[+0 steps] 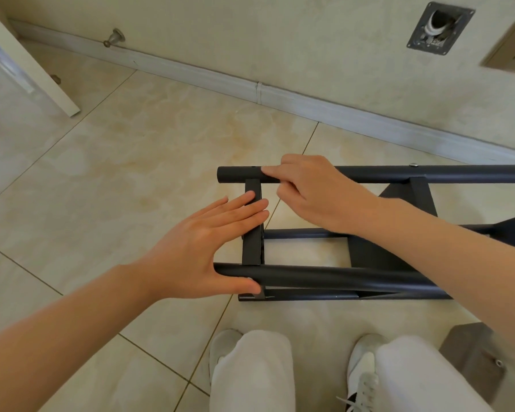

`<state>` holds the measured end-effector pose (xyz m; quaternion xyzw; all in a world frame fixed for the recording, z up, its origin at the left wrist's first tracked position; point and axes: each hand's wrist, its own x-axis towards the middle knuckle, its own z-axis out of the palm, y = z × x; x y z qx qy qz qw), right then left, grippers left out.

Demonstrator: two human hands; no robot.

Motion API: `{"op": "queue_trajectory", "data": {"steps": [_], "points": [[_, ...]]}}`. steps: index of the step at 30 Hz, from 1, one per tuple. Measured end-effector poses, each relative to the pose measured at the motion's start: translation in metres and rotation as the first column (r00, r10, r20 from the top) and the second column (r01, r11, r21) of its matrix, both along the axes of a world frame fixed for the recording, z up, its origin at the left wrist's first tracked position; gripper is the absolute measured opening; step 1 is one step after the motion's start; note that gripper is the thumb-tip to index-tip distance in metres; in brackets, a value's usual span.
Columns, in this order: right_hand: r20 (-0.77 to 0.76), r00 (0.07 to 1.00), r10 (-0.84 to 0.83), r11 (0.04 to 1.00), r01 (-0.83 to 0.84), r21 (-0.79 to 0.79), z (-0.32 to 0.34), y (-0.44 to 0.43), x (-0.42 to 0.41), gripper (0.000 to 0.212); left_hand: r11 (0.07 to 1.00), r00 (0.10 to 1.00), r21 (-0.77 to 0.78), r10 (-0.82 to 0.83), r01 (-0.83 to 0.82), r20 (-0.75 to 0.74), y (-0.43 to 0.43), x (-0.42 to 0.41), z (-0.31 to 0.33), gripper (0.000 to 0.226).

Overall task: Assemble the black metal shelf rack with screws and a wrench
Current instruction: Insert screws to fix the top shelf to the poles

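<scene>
Down on the tiled floor (125, 179), right by your feet, the black metal shelf rack (378, 257) lies on its side, close to the wall.

Part of the job looks done. Long tubes are already joined by flat shelf pieces, and one silver screw head (413, 165) sits in the far tube (464, 173).

Your left hand (202, 248) is flat. Its fingers (250, 208) are straight and close together, and they rest on the short cross piece (252, 245) at the end of the rack. The thumb touches the end of the near tube (324, 276).

Your right hand (312, 188) is curled over the far tube, with a fingertip and the thumb pinching it near the end. You may have a screw in there, but that is hidden, so you cannot tell.

A small hole (253, 167) near the tip of the far tube looks empty. So this end piece probably needs its screws put in and made tight. No wrench and no loose screws show anywhere. More of the rack runs off to the right, so how much is left there is hard to say.
</scene>
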<state>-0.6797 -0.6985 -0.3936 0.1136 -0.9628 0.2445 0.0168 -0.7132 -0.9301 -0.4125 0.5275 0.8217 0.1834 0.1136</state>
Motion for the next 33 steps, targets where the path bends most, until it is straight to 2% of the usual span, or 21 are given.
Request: {"op": "queue_trajectory", "data": {"steps": [3, 6, 8, 12, 15, 21, 33], "points": [[0.140, 0.990, 0.002, 0.992, 0.016, -0.125, -0.013, 0.004, 0.022, 0.040, 1.000, 1.000, 0.011, -0.007, 0.006, 0.029, 0.000, 0.000, -0.001, 0.095], [0.372, 0.928, 0.013, 0.958, 0.095, -0.269, -0.027, 0.011, 0.035, 0.042, 1.000, 0.999, 0.016, -0.015, 0.015, 0.031, 0.000, -0.001, -0.001, 0.095], [0.503, 0.863, 0.047, 0.901, 0.181, -0.393, -0.035, 0.015, 0.038, 0.039, 1.000, 1.000, 0.016, -0.013, 0.013, 0.019, 0.000, 0.000, -0.001, 0.095], [0.626, 0.759, 0.177, 0.743, 0.314, -0.591, -0.042, 0.016, 0.037, 0.022, 1.000, 1.000, 0.024, -0.007, 0.007, 0.018, 0.000, 0.000, -0.001, 0.095], [0.668, 0.704, 0.240, 0.702, 0.349, -0.621, -0.044, 0.010, 0.031, 0.013, 1.000, 1.000, 0.029, -0.008, 0.007, 0.017, 0.000, 0.000, -0.001, 0.096], [0.671, 0.688, 0.275, 0.656, 0.376, -0.654, -0.047, -0.001, 0.018, 0.012, 1.000, 0.999, 0.028, -0.013, 0.012, 0.041, 0.000, -0.001, -0.003, 0.097], [0.650, 0.692, 0.313, 0.698, 0.297, -0.651, -0.047, -0.020, 0.018, 0.013, 0.999, 0.999, 0.049, 0.009, -0.011, 0.045, -0.002, 0.001, -0.004, 0.097]]}}
